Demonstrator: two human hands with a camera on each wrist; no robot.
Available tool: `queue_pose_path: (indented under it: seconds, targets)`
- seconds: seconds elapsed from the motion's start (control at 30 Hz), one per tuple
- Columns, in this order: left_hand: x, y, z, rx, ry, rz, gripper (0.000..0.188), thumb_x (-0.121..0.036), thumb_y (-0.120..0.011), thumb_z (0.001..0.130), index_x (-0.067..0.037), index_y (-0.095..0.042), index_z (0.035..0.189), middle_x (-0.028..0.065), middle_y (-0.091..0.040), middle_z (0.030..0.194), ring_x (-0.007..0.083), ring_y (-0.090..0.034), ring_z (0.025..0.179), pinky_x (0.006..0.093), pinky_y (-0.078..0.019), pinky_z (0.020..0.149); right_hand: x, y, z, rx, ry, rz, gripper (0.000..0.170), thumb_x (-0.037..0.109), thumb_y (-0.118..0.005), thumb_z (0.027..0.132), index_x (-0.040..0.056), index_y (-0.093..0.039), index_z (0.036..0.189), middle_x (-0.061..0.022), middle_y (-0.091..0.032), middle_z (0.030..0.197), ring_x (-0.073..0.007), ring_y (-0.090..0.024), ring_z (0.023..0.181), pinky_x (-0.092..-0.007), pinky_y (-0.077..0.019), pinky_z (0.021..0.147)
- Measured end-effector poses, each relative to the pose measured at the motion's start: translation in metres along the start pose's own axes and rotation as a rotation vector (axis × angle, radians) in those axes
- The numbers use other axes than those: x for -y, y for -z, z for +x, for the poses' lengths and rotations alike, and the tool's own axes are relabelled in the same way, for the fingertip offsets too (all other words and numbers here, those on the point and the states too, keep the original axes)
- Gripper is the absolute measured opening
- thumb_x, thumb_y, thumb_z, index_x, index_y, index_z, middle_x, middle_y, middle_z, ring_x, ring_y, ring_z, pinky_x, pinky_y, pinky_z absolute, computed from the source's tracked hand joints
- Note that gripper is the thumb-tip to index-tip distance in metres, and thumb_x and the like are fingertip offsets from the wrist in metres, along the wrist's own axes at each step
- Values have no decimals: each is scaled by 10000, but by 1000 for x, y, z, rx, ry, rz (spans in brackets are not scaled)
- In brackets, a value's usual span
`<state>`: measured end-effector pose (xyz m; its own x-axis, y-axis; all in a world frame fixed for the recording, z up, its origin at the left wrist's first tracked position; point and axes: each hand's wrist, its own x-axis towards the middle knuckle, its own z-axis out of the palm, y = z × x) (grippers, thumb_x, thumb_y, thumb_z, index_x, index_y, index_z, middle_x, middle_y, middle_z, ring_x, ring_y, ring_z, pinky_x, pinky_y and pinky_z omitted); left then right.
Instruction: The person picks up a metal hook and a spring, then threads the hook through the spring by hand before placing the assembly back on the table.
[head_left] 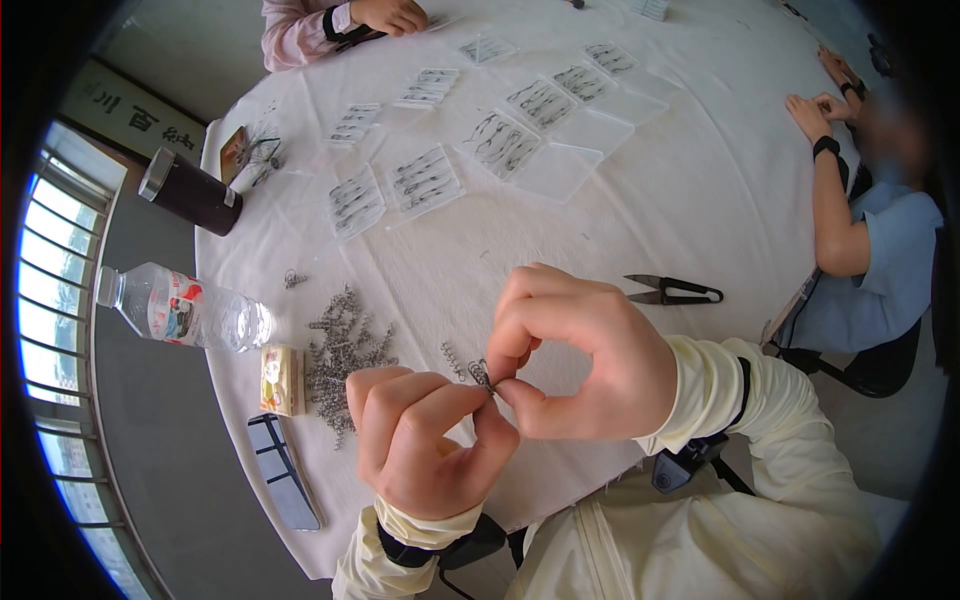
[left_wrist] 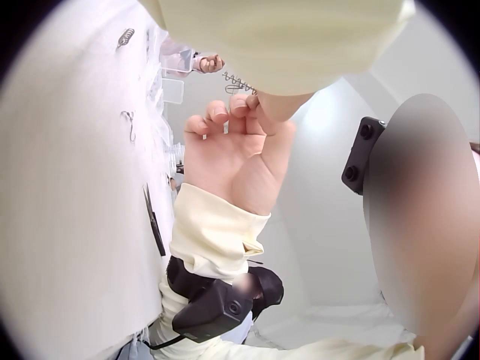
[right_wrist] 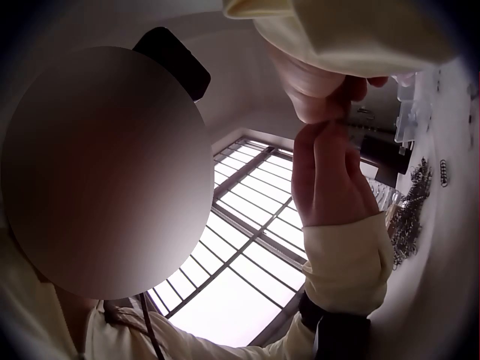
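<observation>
Out over the near part of the table, both hands meet at a small coiled wire spring (head_left: 480, 374) with wire loops at its end. My left hand (head_left: 425, 435) pinches it between thumb and index finger. From the other side, the thumb and index fingertip of my right hand (head_left: 590, 350) pinch the same piece. Its coil (left_wrist: 238, 81) sticks out past the fingertips in the left wrist view; the pinched end is hidden. Another loose spring (head_left: 450, 357) lies on the cloth just beyond the left hand. Left of that hand is a heap of wire springs (head_left: 345, 350).
Black thread snips (head_left: 675, 290) lie right of the hands. A water bottle (head_left: 185, 308), a small packet (head_left: 283, 380), a phone (head_left: 283, 470) and a dark tumbler (head_left: 190, 190) line the left edge. Clear boxes (head_left: 425, 180) of wire pieces stand farther back. Two other people sit around the table.
</observation>
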<state>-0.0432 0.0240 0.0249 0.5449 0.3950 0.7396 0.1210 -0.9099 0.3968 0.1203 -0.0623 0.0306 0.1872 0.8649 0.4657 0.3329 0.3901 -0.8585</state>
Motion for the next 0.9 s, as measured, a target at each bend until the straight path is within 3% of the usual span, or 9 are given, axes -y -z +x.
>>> queue_pose_path:
  seconds: [0.17, 0.53, 0.9]
  targets:
    - [1, -1, 0, -14, 49, -78, 306, 48, -728, 569, -81, -666, 839, 33, -595, 802, 231, -537, 734, 338, -434, 649, -1, 0, 0, -15, -25, 48, 147, -40, -683, 710, 40, -642, 826, -51, -586, 829, -186, -567, 773, -310, -467, 709]
    - [0, 6, 8, 39, -21, 49, 298, 23, -748, 587, -82, -702, 862, 28, -606, 799, 226, -535, 736, 335, -441, 626, 1, 1, 0, -86, 116, -241, 199, -34, -725, 656, 77, -644, 799, -25, -589, 810, -202, -528, 744, -321, -426, 690]
    - [0, 6, 9, 60, 5, 57, 262, 25, -740, 591, -79, -675, 823, 36, -608, 790, 234, -549, 730, 337, -450, 636, -1, -1, 0, -61, 100, -232, 183, -28, -721, 671, 74, -644, 801, -33, -589, 807, -198, -535, 736, -320, -429, 679]
